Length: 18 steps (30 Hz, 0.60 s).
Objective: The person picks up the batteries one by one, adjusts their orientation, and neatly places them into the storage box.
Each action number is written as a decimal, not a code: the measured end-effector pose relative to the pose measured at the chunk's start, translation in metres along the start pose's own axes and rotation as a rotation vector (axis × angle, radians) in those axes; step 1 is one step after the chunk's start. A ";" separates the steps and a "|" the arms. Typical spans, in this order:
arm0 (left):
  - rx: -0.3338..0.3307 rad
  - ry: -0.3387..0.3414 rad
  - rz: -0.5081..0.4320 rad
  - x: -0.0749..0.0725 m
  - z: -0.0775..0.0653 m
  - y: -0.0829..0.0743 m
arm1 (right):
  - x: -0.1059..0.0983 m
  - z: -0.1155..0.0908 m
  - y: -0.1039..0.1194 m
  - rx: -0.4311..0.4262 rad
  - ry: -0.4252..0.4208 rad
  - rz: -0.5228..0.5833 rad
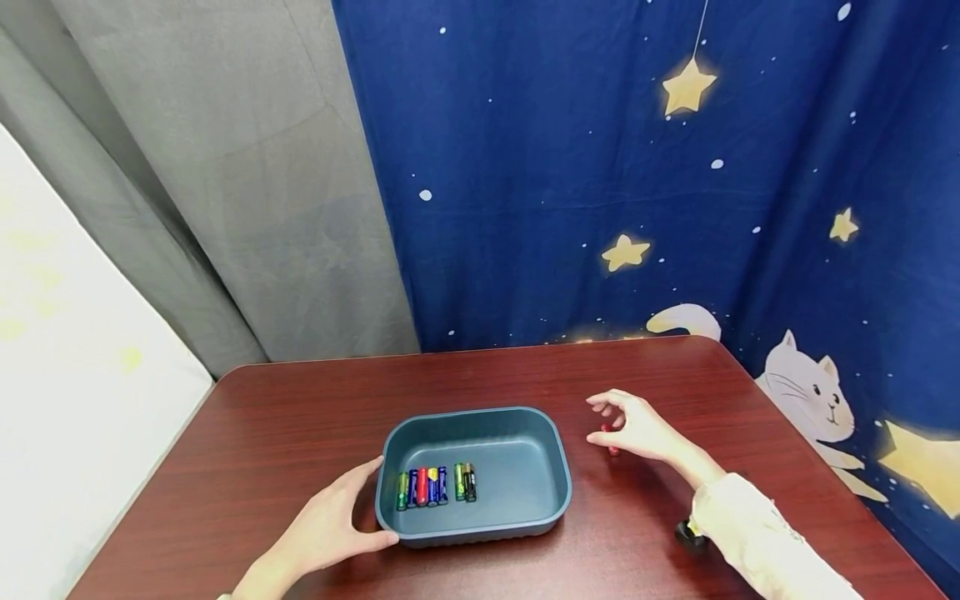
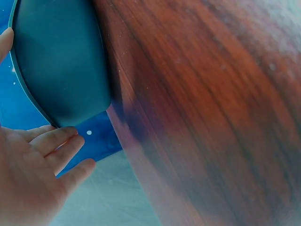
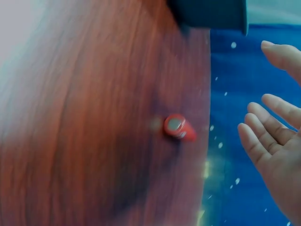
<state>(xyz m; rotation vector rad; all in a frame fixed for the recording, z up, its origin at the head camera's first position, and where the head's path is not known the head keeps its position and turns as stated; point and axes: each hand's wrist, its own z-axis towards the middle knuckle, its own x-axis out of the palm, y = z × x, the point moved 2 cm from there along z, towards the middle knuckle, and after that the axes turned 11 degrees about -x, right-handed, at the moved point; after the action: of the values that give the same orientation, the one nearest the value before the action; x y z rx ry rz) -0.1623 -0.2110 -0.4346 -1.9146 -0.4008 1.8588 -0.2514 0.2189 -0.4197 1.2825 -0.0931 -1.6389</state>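
A blue-green plastic box [image 1: 517,475] stands on the table, with several batteries side by side in its left half. One group has a red battery [image 1: 422,487] among green and blue ones; beside it lie a green battery [image 1: 460,482] and a black one [image 1: 470,482]. My left hand [image 1: 330,521] touches the box's left end, thumb at the front corner and fingertips along the side, fingers fairly straight. To the right of the box, my right hand [image 1: 633,429] hovers with spread fingers over a loose red battery [image 3: 178,126]; the hand holds nothing.
The reddish-brown wooden table [image 1: 300,400] has its far edge before a grey curtain [image 1: 300,208] and a blue starry curtain [image 1: 525,167]. A small black object [image 1: 690,535] shows by the right sleeve [image 1: 757,533].
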 end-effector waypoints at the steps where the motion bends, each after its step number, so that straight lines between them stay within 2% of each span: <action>1: 0.000 0.002 0.000 0.000 0.000 0.000 | -0.001 -0.002 -0.003 0.001 0.002 0.000; 10: 0.002 -0.007 0.007 0.000 0.000 0.000 | -0.006 -0.018 -0.027 0.005 0.073 -0.019; 18: 0.017 -0.019 0.010 -0.001 0.000 -0.002 | -0.008 -0.027 -0.041 0.035 0.098 -0.015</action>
<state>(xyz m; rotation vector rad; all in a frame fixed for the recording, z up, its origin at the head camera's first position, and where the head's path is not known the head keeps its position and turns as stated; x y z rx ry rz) -0.1621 -0.2101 -0.4328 -1.8926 -0.3810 1.8826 -0.2581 0.2578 -0.4495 1.3909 -0.0527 -1.5902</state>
